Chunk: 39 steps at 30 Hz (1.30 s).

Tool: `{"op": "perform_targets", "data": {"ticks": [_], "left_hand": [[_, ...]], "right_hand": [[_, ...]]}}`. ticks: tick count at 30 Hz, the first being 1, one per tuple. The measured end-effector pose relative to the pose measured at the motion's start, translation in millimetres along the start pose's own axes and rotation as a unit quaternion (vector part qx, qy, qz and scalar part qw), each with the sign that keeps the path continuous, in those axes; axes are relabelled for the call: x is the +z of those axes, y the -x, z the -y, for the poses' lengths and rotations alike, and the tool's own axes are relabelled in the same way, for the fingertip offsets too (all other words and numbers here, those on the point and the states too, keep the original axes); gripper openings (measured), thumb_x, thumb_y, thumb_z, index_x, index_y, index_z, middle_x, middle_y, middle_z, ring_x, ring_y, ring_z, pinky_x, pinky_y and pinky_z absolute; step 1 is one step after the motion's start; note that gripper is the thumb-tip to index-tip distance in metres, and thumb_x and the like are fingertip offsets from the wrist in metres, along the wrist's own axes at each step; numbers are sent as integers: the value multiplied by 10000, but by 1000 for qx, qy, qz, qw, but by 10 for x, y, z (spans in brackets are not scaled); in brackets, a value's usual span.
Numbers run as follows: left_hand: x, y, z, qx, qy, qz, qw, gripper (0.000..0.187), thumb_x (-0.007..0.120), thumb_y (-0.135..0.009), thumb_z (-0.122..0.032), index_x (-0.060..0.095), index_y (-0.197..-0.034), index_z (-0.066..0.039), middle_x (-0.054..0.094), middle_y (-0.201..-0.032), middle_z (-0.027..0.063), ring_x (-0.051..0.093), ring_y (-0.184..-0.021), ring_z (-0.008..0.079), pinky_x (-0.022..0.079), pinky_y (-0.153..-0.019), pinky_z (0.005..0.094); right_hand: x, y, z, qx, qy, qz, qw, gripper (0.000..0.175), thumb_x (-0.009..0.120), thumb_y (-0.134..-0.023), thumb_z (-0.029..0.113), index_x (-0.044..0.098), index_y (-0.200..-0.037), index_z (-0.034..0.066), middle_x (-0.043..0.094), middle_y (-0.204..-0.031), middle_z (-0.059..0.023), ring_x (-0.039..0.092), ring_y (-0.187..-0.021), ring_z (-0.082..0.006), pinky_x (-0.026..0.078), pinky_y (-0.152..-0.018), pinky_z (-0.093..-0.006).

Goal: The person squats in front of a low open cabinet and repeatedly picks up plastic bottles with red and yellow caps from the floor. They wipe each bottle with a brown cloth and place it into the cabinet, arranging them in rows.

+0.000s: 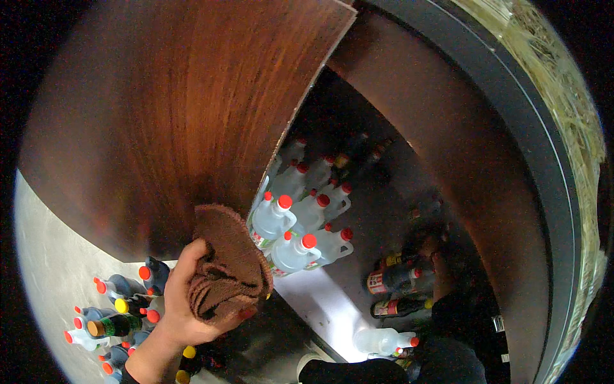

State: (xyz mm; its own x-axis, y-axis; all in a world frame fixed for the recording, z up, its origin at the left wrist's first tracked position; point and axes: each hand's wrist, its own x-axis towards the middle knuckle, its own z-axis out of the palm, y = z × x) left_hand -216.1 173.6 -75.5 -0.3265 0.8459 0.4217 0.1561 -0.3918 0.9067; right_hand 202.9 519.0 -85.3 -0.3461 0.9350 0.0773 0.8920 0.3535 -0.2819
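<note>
My left hand (pixel 192 297) grips a folded brown cloth (pixel 230 269) by the lower corner of a dark wood-grain panel (pixel 192 120), which looks like a cabinet door. Behind the panel's edge, several clear plastic jugs (pixel 292 254) with red caps and handles stand inside the dark cabinet. My right hand (pixel 431 247) is deep in shadow at the right, next to dark bottles (pixel 393 281) with labels; its fingers are too dim to read. Nearer my body, a clear jug with a red cap (pixel 379 341) lies at a tilt in a bright patch of light.
On the pale floor (pixel 48 254) at the left stand several bottles and jugs (pixel 115 288) with red, yellow and orange caps. A dark curved-looking cabinet board (pixel 455 168) runs down the right. Beyond it is a surface edge with crumpled clear plastic wrap (pixel 551 72).
</note>
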Motion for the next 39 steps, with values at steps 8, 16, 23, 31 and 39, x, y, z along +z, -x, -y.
{"op": "perform_targets", "data": {"ticks": [8,16,23,31,39], "left_hand": [[-33,-383,-91,184,-169,-16,968,642,797,-560,-148,444,-1073,7,541,-971,171,564,-841,276,453,-723,343],[32,-976,-326,263,-409,9,874,516,765,-584,-189,521,-1009,-28,536,-975,173,514,-862,322,371,-746,399],[117,-1141,-226,270,-505,-26,820,495,737,-608,-209,529,-1029,-53,526,-1022,163,463,-937,332,287,-796,426],[152,-1173,-204,266,-543,-42,795,473,706,-636,-232,538,-1052,-82,514,-1077,151,404,-1022,344,190,-854,456],[138,-1118,-198,261,-571,-42,777,454,674,-664,-255,548,-1076,-111,503,-1132,140,346,-1107,356,94,-911,486]], "right_hand": [[-36,-104,216,-18,11,20,1000,571,669,-742,208,407,-1222,43,410,-1249,-181,396,-1149,-323,335,-950,-419],[237,-925,868,-128,40,10,991,562,668,-744,207,412,-1217,43,417,-1242,-179,401,-1146,-320,339,-947,-416],[720,-1842,1339,-171,100,19,980,555,667,-745,206,416,-1212,42,424,-1236,-177,406,-1143,-318,342,-944,-413],[1101,-2263,1509,-173,145,46,973,546,666,-746,205,421,-1206,42,431,-1229,-175,411,-1139,-316,346,-940,-410],[1233,-2387,1677,-196,138,46,970,537,664,-747,204,426,-1200,42,438,-1223,-173,416,-1135,-313,350,-937,-407]]}}
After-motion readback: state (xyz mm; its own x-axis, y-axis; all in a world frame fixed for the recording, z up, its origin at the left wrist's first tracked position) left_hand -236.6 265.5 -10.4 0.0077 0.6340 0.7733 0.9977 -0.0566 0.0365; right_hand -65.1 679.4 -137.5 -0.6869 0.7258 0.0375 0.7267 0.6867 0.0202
